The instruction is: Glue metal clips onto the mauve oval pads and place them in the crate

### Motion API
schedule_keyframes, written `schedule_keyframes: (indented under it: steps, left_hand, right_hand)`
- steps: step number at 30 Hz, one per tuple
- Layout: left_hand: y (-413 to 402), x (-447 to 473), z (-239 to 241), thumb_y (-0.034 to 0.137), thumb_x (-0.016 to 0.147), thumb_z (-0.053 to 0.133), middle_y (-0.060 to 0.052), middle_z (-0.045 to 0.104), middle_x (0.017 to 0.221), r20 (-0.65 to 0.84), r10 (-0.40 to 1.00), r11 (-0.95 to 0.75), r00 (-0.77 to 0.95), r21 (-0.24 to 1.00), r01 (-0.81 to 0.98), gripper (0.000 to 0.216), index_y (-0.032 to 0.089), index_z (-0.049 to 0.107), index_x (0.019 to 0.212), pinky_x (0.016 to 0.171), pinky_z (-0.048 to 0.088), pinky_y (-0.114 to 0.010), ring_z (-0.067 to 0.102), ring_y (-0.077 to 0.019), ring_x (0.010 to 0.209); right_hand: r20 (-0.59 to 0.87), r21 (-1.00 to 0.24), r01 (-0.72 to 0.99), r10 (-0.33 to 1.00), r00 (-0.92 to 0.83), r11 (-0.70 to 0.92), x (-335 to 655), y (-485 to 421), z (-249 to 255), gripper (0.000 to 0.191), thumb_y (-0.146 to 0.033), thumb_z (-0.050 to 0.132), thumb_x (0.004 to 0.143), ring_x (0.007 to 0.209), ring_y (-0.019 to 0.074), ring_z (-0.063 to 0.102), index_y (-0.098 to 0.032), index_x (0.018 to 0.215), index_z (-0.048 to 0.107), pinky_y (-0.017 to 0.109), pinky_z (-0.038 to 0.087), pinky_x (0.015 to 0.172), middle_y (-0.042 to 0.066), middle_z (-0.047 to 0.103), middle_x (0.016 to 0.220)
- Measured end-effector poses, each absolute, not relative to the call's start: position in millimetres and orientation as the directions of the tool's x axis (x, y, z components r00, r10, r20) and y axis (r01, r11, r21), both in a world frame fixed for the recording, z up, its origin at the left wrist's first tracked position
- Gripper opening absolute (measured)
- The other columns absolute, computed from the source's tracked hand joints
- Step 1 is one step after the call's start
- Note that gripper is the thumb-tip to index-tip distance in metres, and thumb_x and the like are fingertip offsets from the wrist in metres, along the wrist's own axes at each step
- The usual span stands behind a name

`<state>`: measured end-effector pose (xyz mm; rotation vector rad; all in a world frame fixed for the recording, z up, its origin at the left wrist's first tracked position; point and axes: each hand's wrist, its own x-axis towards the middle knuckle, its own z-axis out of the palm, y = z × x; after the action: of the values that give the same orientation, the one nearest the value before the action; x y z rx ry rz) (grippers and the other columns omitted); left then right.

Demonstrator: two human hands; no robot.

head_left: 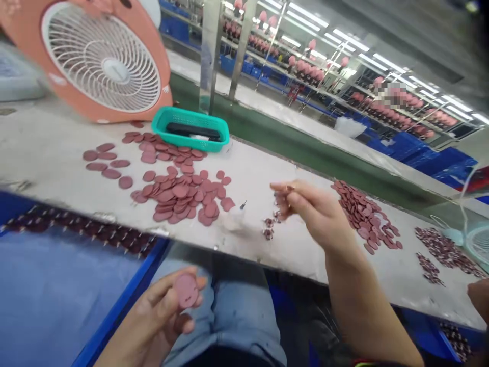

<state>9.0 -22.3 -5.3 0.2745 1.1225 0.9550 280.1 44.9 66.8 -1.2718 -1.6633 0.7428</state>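
Note:
My left hand [164, 306] is closed on a round dusty-red disc [187, 291] with small dark slits in it, held over my lap below the table's edge. My right hand [311, 206] is raised over the tabletop, thumb and fingers pinched on a tiny shiny metal piece [290, 188] whose shape is unclear. Just beneath and left of those fingers lie a few small metal-and-red parts [268, 229]. A large pile of loose red discs [181, 196] spreads on the table to the left, with a small dark pointed item [243, 205] beside it.
An orange fan [162, 66] and a teal basket [191, 141] with dark items stand behind the discs. More discs [362, 216] and small metal-and-red parts [443, 250] lie at right. A blue-lined bin [57, 295] sits front left. Another person's hand [479, 295] shows at the right edge.

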Motion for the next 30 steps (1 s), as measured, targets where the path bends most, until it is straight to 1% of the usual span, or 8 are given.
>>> schedule_keyframes:
  steps: [4,7,9,12,14,18,24,30]
  left_hand:
    - [-38.4,10.2,11.0,0.048,0.044,0.098,-0.004,0.079,0.077,-0.635,0.752,0.620,0.177,0.589,-0.519,0.048,0.023,0.084,0.083,0.046,0.050,-0.015,0.065,-0.0138,0.063]
    - [-47.2,3.5,9.0,0.051,0.049,0.095,-0.002,0.072,0.071,-0.600,0.768,0.619,0.222,0.609,-0.496,0.046,0.021,0.083,0.083,0.048,0.052,-0.017,0.061,-0.0136,0.063]
    - [-50.4,-1.4,6.6,0.052,0.054,0.094,-0.002,0.069,0.068,-0.554,0.781,0.618,0.288,0.623,-0.479,0.040,0.021,0.082,0.077,0.050,0.052,-0.017,0.059,-0.0130,0.063]
    - [-52.4,-6.7,4.4,0.053,0.057,0.092,-0.001,0.065,0.066,-0.522,0.787,0.617,0.330,0.637,-0.463,0.038,0.020,0.080,0.071,0.050,0.051,-0.015,0.056,-0.0117,0.063]
    - [-53.1,-8.8,3.3,0.054,0.057,0.091,0.000,0.064,0.064,-0.517,0.787,0.616,0.335,0.639,-0.461,0.038,0.020,0.080,0.071,0.050,0.051,-0.015,0.056,-0.0113,0.061]
    - [-54.5,-11.2,-1.4,0.053,0.060,0.091,-0.002,0.067,0.066,-0.513,0.775,0.632,0.369,0.631,-0.450,0.038,0.019,0.082,0.074,0.050,0.051,-0.015,0.058,-0.0117,0.061]
    - [-53.6,-11.1,-5.6,0.045,0.068,0.088,-0.002,0.067,0.072,-0.510,0.766,0.643,0.391,0.625,-0.444,0.029,0.018,0.081,0.073,0.051,0.052,-0.014,0.059,-0.0110,0.064]
    - [-52.2,-6.7,-4.0,0.048,0.061,0.091,-0.001,0.067,0.067,-0.550,0.755,0.655,0.357,0.605,-0.453,0.034,0.019,0.082,0.075,0.051,0.052,-0.014,0.058,-0.0103,0.061]
  right_hand:
    - [0.090,-0.983,0.131,0.964,-0.251,0.125,217.9,-17.0,58.0,0.018,-0.028,0.062,0.097,0.057,0.0074,0.066,-0.027,0.108,0.076,0.020,0.059,0.055,0.001,0.072,0.093]
    - [0.002,-0.999,0.049,0.950,-0.311,0.018,195.3,-36.5,50.3,0.020,-0.028,0.065,0.095,0.064,0.0109,0.068,-0.025,0.113,0.073,0.023,0.061,0.058,0.004,0.074,0.097]
    - [0.039,-0.990,0.116,0.940,-0.339,0.083,190.6,-39.9,47.3,0.021,-0.026,0.064,0.096,0.071,0.0125,0.069,-0.025,0.116,0.072,0.025,0.061,0.065,0.004,0.075,0.098]
    - [0.165,-0.925,0.252,0.897,-0.411,0.286,189.3,-39.6,46.0,0.022,-0.022,0.064,0.097,0.090,0.0147,0.070,-0.026,0.116,0.072,0.027,0.058,0.082,0.003,0.075,0.102]
    - [0.222,-0.887,0.281,0.872,-0.437,0.367,188.2,-39.6,45.7,0.022,-0.021,0.065,0.096,0.095,0.0150,0.068,-0.027,0.116,0.073,0.027,0.055,0.087,0.003,0.074,0.101]
    - [0.242,-0.859,0.321,0.868,-0.433,0.399,184.4,-42.3,45.4,0.021,-0.020,0.067,0.095,0.083,0.0123,0.068,-0.025,0.115,0.072,0.023,0.054,0.079,0.000,0.076,0.094]
    - [0.218,-0.833,0.391,0.881,-0.420,0.393,184.0,-41.5,47.3,0.011,-0.020,0.071,0.092,0.077,0.0118,0.068,-0.024,0.102,0.071,0.022,0.053,0.071,-0.002,0.076,0.091]
    - [0.220,-0.793,0.422,0.852,-0.475,0.440,186.9,-35.8,49.1,0.007,-0.022,0.068,0.094,0.074,0.0127,0.067,-0.023,0.101,0.069,0.024,0.053,0.071,-0.001,0.075,0.085]
